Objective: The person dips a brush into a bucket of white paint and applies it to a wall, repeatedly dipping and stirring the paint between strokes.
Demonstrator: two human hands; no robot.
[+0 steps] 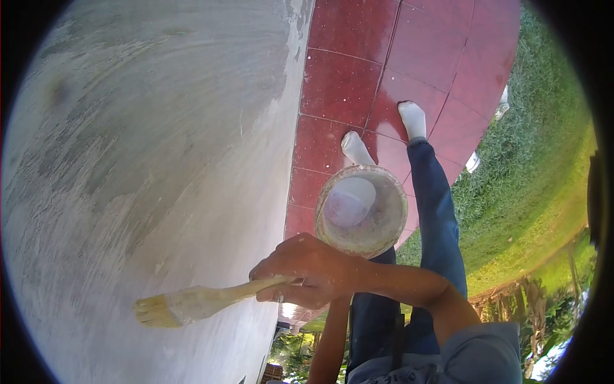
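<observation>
My right hand is closed around the handle of a wide paintbrush. The brush points left, its pale yellowish bristles in front of the grey wall. Just beyond that hand is a round bucket, its rim and inside crusted with dried paint. Whitish liquid lies at the bottom. My left forearm passes up behind my right arm toward the bucket. The left hand itself is hidden, so its grip does not show.
The wall has streaky, wet-looking patches and fills the left side. Red floor tiles with white specks run along it. My feet in white socks stand on the tiles. Grass borders them on the right, with white objects at the edge.
</observation>
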